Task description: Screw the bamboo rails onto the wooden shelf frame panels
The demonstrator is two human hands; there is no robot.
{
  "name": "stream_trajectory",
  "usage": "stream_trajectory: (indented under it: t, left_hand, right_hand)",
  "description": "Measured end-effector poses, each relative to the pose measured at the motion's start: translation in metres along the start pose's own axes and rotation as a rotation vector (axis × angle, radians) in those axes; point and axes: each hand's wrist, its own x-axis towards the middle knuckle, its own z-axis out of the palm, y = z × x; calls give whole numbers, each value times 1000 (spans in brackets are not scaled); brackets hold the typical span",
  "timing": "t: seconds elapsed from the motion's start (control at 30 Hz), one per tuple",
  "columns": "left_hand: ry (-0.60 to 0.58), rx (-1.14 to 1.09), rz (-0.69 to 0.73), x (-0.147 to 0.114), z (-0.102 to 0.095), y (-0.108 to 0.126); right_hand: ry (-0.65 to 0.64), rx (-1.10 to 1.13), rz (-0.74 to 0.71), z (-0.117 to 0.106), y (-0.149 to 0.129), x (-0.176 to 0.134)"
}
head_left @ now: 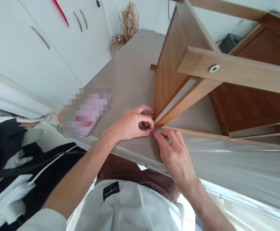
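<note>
A brown wooden furniture frame (197, 96) with panels and slats rests on the grey-brown tabletop (127, 80), its lower corner near the table's front edge. My left hand (135, 123) curls round this corner, with thumb and fingers bent against the wood. Just to the right, my right hand (174, 147) is closed in a pinch. At its thumb and fingertip, a tiny metallic bit (153, 131) shows beside the corner; its kind is too small to tell. A round metal fastener (214, 68) is set in the upper rail.
A blurred-out pinkish flat object (88, 114) lies at the table's left edge. White cabinets (46, 38) stand behind, near a bundle of dried stalks (127, 24). Dark cloth and a white power strip (10, 199) are at lower left. Frame rails reach across the right side.
</note>
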Motion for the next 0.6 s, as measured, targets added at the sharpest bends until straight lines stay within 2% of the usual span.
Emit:
stream_trajectory:
  t: [0.33,0.6]
  left_hand:
    - [-15,-2,-1,0,-2,1]
    - [-18,-4,-9,0,-2,2]
  right_hand:
    - [-38,-100,-101,-8,-4,8]
    - [-24,-45,-88,-9,-4,9]
